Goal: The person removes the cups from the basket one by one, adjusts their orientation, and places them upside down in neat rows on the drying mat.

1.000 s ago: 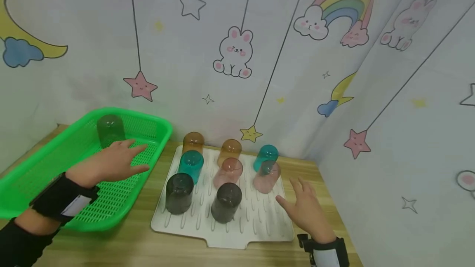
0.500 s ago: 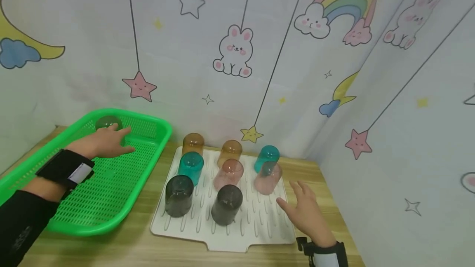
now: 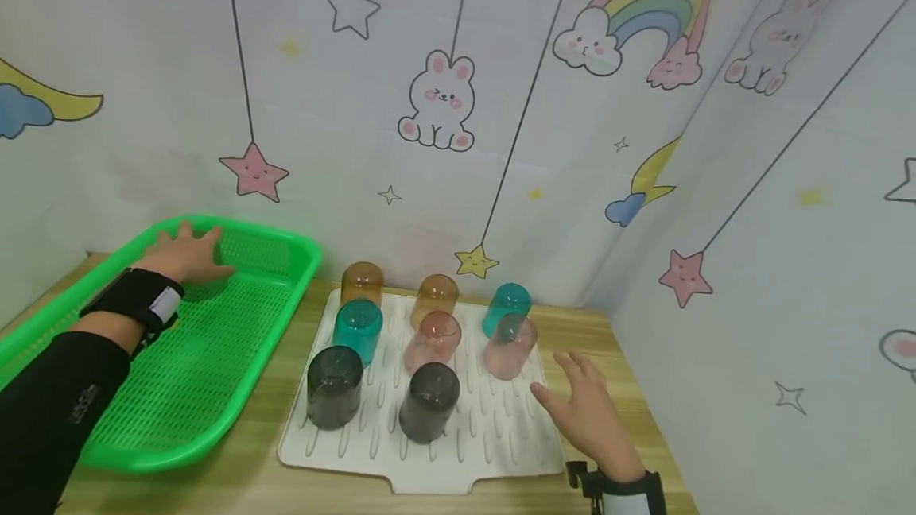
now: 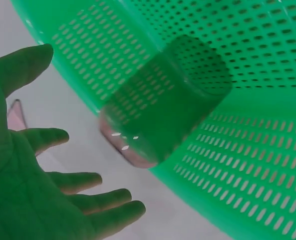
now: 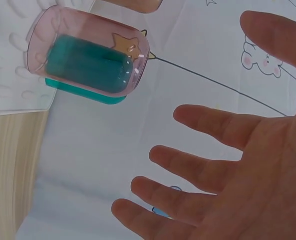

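Note:
My left hand (image 3: 188, 254) reaches over the far end of the green plastic basket (image 3: 246, 400), fingers spread and holding nothing. In the left wrist view a dark grey see-through cup (image 4: 167, 105) stands in that basket, apart from the fingers; the hand hides it in the head view. My right hand (image 3: 588, 412) hovers by the right edge of the white draining board (image 3: 494, 447), fingers apart and holding nothing. Nearest to it stands a pink cup (image 3: 510, 348) on the board, with a teal cup (image 3: 507, 304) behind it.
Upside-down on the board are also two amber cups, a teal cup (image 3: 358, 331), a pink cup (image 3: 432, 340) and two grey cups, one (image 3: 334, 388) at the left front. The board lies on a wooden table (image 3: 243, 491). A patterned cloth (image 3: 343, 110) hangs close behind.
My left hand has moved left and away, farther over the basket's far end, and now covers the grey cup in the head view. The right hand has stayed nearly still.

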A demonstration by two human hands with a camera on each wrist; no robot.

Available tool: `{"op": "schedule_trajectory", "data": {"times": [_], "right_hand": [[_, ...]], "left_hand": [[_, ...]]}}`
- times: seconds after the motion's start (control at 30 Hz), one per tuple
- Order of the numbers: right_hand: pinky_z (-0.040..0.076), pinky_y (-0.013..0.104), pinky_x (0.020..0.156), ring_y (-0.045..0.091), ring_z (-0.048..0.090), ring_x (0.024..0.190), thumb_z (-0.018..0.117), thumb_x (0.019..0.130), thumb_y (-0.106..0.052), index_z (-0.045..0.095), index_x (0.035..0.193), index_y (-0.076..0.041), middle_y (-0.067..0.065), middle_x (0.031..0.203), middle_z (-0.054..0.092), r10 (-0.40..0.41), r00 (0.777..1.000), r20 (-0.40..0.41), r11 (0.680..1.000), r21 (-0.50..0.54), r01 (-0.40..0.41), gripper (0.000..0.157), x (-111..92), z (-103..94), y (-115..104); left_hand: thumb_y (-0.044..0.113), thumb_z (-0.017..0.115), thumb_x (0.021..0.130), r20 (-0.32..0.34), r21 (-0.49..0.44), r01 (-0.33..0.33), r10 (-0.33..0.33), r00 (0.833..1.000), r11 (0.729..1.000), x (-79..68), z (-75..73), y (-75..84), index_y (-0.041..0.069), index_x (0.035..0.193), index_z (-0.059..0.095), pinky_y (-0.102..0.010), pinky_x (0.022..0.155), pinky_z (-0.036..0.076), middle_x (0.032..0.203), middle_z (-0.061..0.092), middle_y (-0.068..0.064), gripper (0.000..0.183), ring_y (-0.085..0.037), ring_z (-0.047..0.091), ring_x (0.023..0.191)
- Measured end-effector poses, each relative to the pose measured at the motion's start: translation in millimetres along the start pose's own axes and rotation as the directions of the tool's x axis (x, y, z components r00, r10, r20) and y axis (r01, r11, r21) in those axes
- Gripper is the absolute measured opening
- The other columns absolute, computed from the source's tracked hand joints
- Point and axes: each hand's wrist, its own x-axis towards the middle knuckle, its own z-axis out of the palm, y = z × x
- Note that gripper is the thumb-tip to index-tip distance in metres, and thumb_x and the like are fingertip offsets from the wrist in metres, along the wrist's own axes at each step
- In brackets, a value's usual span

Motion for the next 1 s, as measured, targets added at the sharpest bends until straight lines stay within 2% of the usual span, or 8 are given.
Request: {"op": "schedule_trajectory", "data": {"times": [0.13,0.3,0.5,0.6,0.77,1.0], "right_hand": [[0.032,0.067,0.093,0.045,0.018,0.128,0.058,0.088,-0.047,0.039,0.137,-0.002,0.027,0.144,0.023,0.016,1.000,-0.002,1.000,-0.001,-0.016,0.070,-1.1,1.3,-0.5],[0.031,0.066,0.093,0.045,0.021,0.128,0.059,0.088,-0.043,0.040,0.136,-0.001,0.027,0.144,0.025,0.018,1.000,-0.022,1.000,0.002,-0.018,0.067,-0.8,2.5,1.2],[0.031,0.067,0.093,0.046,0.022,0.127,0.059,0.088,-0.043,0.042,0.134,0.000,0.028,0.142,0.026,0.019,0.999,-0.039,1.000,-0.001,-0.019,0.065,-1.6,0.6,5.3],[0.031,0.067,0.093,0.047,0.022,0.126,0.059,0.089,-0.043,0.042,0.134,0.000,0.028,0.142,0.027,0.016,0.998,-0.055,1.000,-0.011,-0.017,0.064,-0.6,-0.9,7.5],[0.032,0.066,0.092,0.046,0.024,0.126,0.059,0.088,-0.044,0.043,0.133,-0.001,0.027,0.142,0.027,0.028,0.998,-0.058,0.999,-0.016,-0.029,0.065,-0.6,-0.8,6.5],[0.032,0.067,0.092,0.046,0.024,0.126,0.057,0.089,-0.047,0.043,0.133,-0.001,0.027,0.142,0.027,0.034,0.998,-0.053,0.999,-0.014,-0.034,0.065,-1.5,0.0,5.1]], "left_hand": [[0.034,0.056,0.088,-0.015,-0.020,0.026,-0.027,1.000,0.999,0.6,9.0,-13.6,-0.011,0.140,0.008,-0.079,0.084,0.017,0.129,-0.007,-0.051,0.084,-0.073,-0.001,0.106],[0.036,0.058,0.086,0.004,-0.048,0.047,-0.047,0.999,0.998,8.0,13.4,-25.9,-0.009,0.141,0.002,-0.081,0.080,0.017,0.130,-0.014,-0.050,0.091,-0.075,-0.006,0.103],[0.037,0.060,0.084,0.011,-0.076,0.046,-0.046,0.999,0.996,24.7,18.3,-38.1,-0.010,0.140,0.003,-0.081,0.076,0.021,0.126,-0.009,-0.053,0.093,-0.076,0.002,0.100],[0.033,0.059,0.085,0.007,-0.072,0.028,-0.027,1.000,0.997,30.6,18.9,-36.9,-0.014,0.138,0.007,-0.080,0.077,0.023,0.121,0.001,-0.054,0.087,-0.075,0.009,0.098],[0.026,0.059,0.085,0.008,-0.041,-0.007,0.008,1.000,0.999,25.5,12.3,-28.6,-0.019,0.132,0.014,-0.076,0.078,0.027,0.116,0.013,-0.055,0.079,-0.072,0.019,0.096],[0.024,0.064,0.082,0.028,-0.022,-0.021,0.022,0.999,1.000,20.2,5.1,-16.3,-0.019,0.124,0.026,-0.067,0.069,0.039,0.112,0.014,-0.053,0.071,-0.065,0.035,0.087]]}}
